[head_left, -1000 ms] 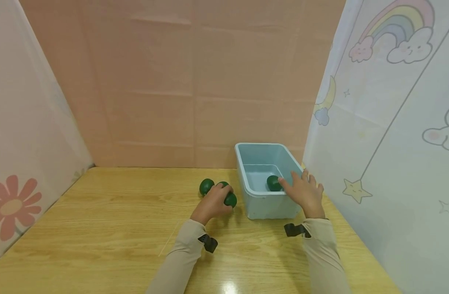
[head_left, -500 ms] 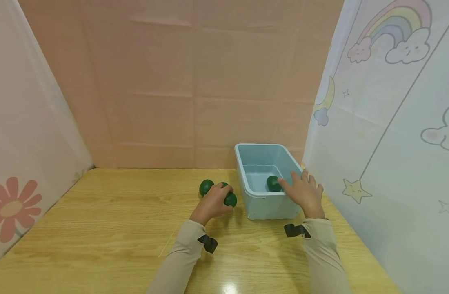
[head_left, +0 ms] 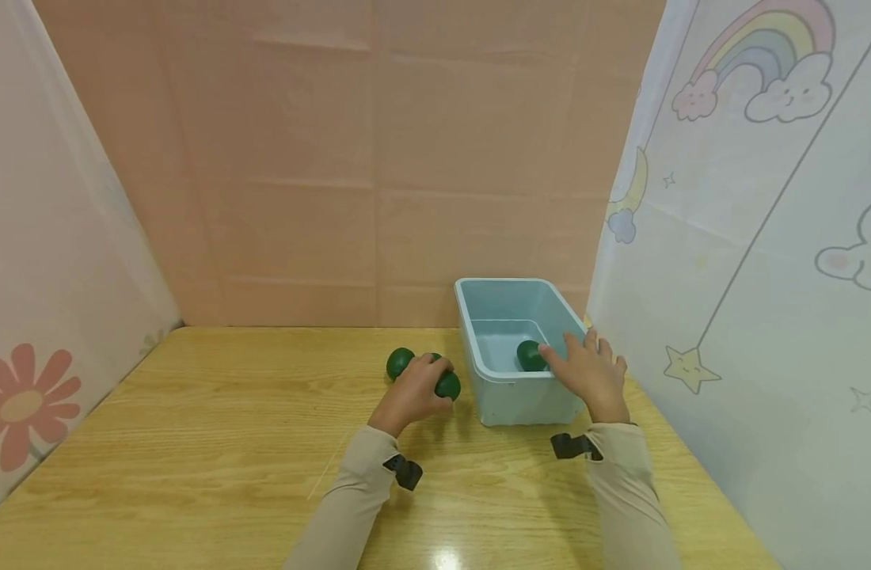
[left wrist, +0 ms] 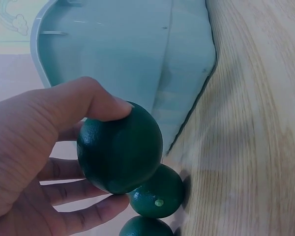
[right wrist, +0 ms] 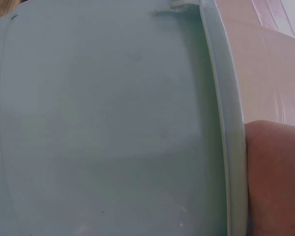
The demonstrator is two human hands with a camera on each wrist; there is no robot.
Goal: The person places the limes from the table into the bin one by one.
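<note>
left hand: fingers and thumb curled round one green lime, on the wooden table just left of the bin; held lime nearly round, no clear long axis
bearing: bin lies to the right of the held lime, its near wall just beside the fruit; left hand the nearer to all loose limes
loose limes: second lime touching the held one from below in the wrist view; third lime just left of the knuckles, on the table
right hand: fingers straight, slightly spread, resting on the bin's right rim; clasps nothing
pale blue bin: open-topped, upright, against the right curtain; holds one lime near the right-hand fingertips; nothing else visible inside
</note>
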